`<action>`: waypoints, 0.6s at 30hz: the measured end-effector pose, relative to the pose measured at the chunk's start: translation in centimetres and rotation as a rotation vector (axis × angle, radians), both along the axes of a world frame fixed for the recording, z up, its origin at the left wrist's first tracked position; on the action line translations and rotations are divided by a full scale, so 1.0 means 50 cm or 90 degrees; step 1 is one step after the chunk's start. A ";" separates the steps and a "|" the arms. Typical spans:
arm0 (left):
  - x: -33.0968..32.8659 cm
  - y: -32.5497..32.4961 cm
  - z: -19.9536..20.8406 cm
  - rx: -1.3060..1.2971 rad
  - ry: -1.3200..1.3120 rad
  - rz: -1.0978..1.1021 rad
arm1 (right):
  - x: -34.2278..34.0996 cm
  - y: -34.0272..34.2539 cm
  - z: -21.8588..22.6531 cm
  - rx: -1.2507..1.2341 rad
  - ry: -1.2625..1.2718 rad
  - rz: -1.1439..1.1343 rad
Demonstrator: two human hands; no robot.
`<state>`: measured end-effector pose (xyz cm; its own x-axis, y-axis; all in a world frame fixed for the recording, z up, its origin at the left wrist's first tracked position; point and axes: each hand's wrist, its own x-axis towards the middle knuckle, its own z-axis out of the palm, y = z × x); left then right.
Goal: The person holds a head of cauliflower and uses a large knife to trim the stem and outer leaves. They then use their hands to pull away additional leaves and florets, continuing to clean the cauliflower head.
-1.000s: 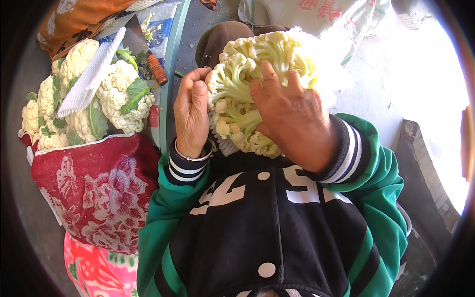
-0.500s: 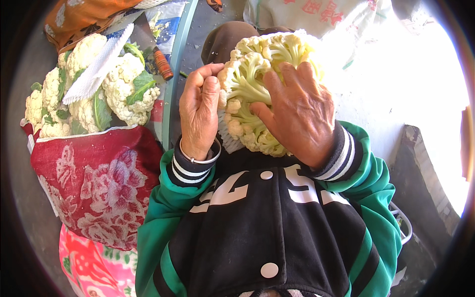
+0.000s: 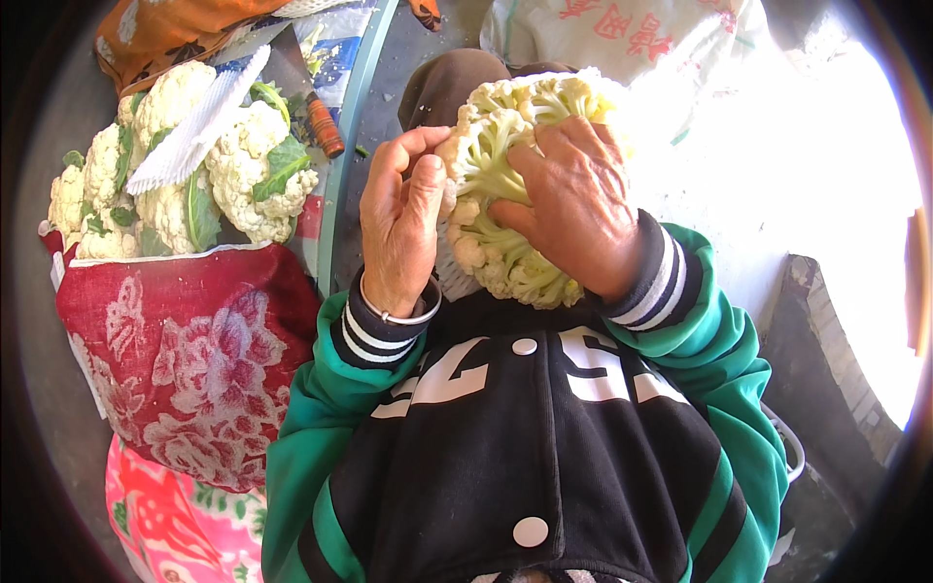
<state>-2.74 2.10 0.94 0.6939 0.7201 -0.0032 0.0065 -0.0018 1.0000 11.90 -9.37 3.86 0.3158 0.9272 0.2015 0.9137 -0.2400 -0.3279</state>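
A large cauliflower [image 3: 489, 160] rests over my lap with its pale, branching underside turned up. My left hand [image 3: 403, 219] is at its left edge, fingers curved against the outer florets and thumb on the near side. Across its middle lies my right hand [image 3: 573, 199], fingers curled in among the stalks around the core, thumb spread to the left; the fingertips are hidden. A piece of white foam netting [image 3: 457, 277] shows beneath the cauliflower, between it and my left wrist.
On the left, a red flowered cloth bag [image 3: 185, 360] holds several cauliflowers [image 3: 248, 175] with a white foam net sleeve [image 3: 199, 131] on top. A wooden-handled knife [image 3: 324, 126] lies beyond them. A whitish sack [image 3: 622, 39] is at the back right.
My right hand has shifted slightly left and its fingers have curled deeper into the stalks. My left hand stays at the cauliflower's edge. The whole view has moved slightly.
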 end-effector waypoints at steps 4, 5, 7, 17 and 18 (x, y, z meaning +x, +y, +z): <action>0.000 -0.001 0.009 -0.033 -0.021 0.005 | -0.001 0.000 -0.008 0.054 -0.025 -0.003; 0.002 0.000 0.000 -0.062 -0.049 0.020 | 0.000 -0.003 -0.003 0.062 -0.016 -0.002; 0.011 0.002 -0.046 -0.118 -0.110 0.050 | 0.005 -0.017 0.012 0.081 -0.003 0.002; 0.009 0.011 -0.122 0.262 0.060 -0.067 | 0.096 -0.172 0.073 0.244 0.316 -0.251; 0.008 0.012 -0.128 0.268 0.065 -0.071 | 0.115 -0.211 0.075 0.247 0.485 -0.269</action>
